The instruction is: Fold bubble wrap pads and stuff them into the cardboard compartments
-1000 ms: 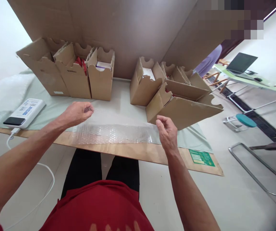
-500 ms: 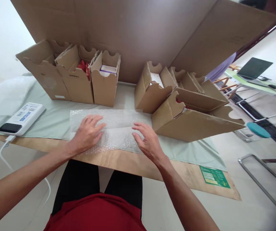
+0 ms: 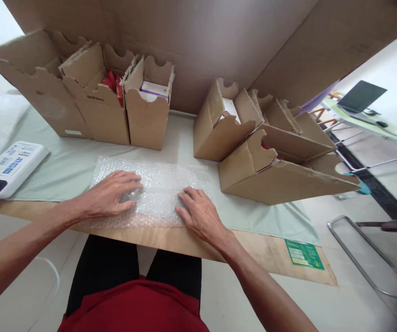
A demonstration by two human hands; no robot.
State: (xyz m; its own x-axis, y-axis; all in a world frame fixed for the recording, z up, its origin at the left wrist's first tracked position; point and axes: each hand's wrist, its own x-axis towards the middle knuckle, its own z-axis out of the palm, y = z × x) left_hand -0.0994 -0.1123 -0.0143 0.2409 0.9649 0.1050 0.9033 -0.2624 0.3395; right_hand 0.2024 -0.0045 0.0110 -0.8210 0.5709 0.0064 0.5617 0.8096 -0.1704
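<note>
A clear sheet of bubble wrap [image 3: 160,182] lies flat on the pale green cloth at the table's front edge. My left hand [image 3: 113,193] rests on its left part, palm down, with the fingers stretched out and apart. Over the sheet's right part lies my right hand [image 3: 198,210], fingers spread and slightly bent, the fingertips at the wrap. Neither hand grips anything. Parts of the sheet under both hands are hidden.
Cardboard bins [image 3: 148,120] holding small boxes and red packets stand back left; more cardboard bins [image 3: 246,180] stand right. A tall cardboard panel [image 3: 198,46] rises behind. A white power bank [image 3: 11,168] with a cable lies left. A green label [image 3: 304,253] marks the front-right edge.
My right hand has moved left and down across the bubble wrap. My left hand has flattened and shifted slightly left. The sheet sits a little lower and further left in view.
</note>
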